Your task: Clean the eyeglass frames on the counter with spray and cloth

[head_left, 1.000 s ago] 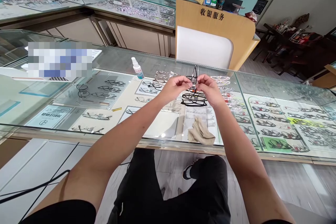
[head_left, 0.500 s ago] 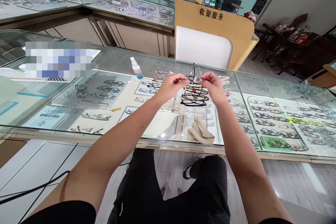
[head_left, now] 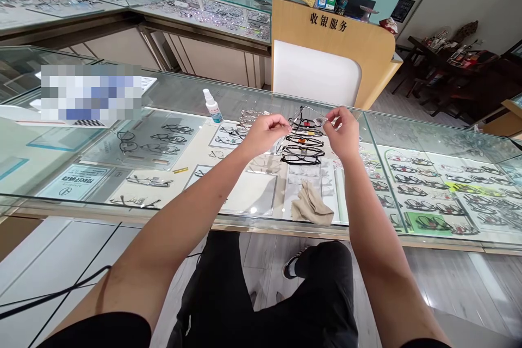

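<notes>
Above the glass display counter [head_left: 244,221], both my hands hold one pair of thin-framed eyeglasses [head_left: 298,116]. My left hand [head_left: 269,134] is closed in a pinch on one side of it. The fingers of my right hand [head_left: 342,129] pinch the other side, where a small pale tag or lens shows. Fine details of the frame are hard to make out. Directly below and between the hands, several dark-framed eyeglasses [head_left: 302,160] lie in a column. A crumpled beige cloth [head_left: 312,204] rests nearer to me.
A white spray bottle [head_left: 212,106] stands upright left of my hands. A yellow pencil-like stick [head_left: 180,170] lies farther left, near a light-blue leaflet [head_left: 84,182]. Trays of eyeglasses [head_left: 434,223] fill the right side. Beyond the counter stands a wooden cashier desk [head_left: 332,38].
My right hand has moved slightly right and away from my left hand. The held eyeglasses have tilted and spread lower between the hands. My left hand has barely shifted.
</notes>
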`<state>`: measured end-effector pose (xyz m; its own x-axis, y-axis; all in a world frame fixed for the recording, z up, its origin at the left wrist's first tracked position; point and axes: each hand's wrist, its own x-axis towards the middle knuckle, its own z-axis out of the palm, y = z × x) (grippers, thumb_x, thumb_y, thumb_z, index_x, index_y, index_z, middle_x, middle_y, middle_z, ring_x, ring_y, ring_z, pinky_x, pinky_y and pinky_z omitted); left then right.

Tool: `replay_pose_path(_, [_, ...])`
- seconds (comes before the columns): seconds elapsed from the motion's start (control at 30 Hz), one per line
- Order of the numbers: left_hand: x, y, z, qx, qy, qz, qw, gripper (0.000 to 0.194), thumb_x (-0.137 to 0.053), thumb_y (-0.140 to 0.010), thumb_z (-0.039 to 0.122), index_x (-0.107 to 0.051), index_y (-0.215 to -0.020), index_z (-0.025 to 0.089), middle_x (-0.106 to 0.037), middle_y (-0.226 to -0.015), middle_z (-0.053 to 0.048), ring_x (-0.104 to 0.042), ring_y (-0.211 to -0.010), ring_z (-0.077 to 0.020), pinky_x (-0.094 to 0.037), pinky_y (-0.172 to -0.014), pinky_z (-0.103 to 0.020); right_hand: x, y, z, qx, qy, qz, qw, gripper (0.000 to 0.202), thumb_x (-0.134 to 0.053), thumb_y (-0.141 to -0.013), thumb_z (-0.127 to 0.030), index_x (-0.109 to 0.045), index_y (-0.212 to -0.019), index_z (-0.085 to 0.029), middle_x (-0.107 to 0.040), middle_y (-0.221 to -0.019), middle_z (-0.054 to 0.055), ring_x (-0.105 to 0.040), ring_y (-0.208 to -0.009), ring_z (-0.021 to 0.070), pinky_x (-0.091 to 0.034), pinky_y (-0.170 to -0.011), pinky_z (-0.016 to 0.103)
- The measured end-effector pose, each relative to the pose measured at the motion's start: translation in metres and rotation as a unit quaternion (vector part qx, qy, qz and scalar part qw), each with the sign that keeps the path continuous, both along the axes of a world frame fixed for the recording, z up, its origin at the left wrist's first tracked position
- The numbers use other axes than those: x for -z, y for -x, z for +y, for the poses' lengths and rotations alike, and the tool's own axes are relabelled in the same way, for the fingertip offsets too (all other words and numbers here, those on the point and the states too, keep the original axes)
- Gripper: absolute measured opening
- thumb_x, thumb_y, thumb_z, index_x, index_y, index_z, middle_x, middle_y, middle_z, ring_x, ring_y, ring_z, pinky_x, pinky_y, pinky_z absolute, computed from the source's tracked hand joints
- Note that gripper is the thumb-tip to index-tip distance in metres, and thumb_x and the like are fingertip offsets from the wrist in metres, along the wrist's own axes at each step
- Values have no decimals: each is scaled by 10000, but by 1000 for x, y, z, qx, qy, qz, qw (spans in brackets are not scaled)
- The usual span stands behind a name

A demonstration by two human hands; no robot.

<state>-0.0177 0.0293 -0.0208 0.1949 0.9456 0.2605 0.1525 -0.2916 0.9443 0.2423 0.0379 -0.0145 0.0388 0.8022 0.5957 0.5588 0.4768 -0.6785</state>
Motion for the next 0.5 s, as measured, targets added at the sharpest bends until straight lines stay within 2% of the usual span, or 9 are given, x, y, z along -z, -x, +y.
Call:
replay_pose_path(0.17, [-2, 1, -2, 18, -11, 12, 1000, 220, -849, -827, 404, -749, -752, 223, -386, -574, 44, -287, -565, -123, -191, -602, -326, -1, -3, 0, 2, -24, -29, 999, 120, -680, -885, -158, -643, -931, -263, -711, -962, 26, -513, -769, 212, -422, -766, 379])
replay_pose_path(0.3, [-2, -3, -6, 5, -22, 1, 1000, 268, -854, -846, 465, -757, -796, 220, -339, -584, 53, -270, -576, -126, -203, -619, -329, -4, 6, -6, 57, -91, -47, 993, 134, -656, -889, -127, -633, -901, -258, -670, -993, 45, -544, -802, 221, -441, -823, 401])
replay_pose_path(0.37, [-1, -5, -8, -1, -28, -9, 1000, 279, -847, -857, 477, -756, -809, 218, -334, -588, 56, -264, -580, -125, -200, -620, -324, -6, 15, -13, 64, -105, -42, 992, 118, -662, -906, -147, -630, -899, -261, -659, -949, 37, -558, -800, 221, -441, -823, 400])
replay_pose_path(0.47, [-1, -8, -10, 1, -37, -8, 999, 281, -837, -863, 476, -753, -820, 212, -316, -589, 67, -255, -577, -120, -202, -618, -316, -6, 30, -23, 14, -38, -29, 999, 45, -683, -968, -275, -651, -939, -265, -660, -835, 4, -532, -715, 200, -429, -744, 375])
replay_pose_path(0.5, [-1, -8, -10, 3, -38, -3, 999, 282, -834, -862, 475, -749, -823, 209, -311, -589, 72, -254, -575, -118, -206, -618, -313, -6, 35, -26, -3, -9, -30, 1000, 77, -693, -978, -328, -662, -954, -262, -668, -822, -1, -528, -696, 193, -427, -727, 369])
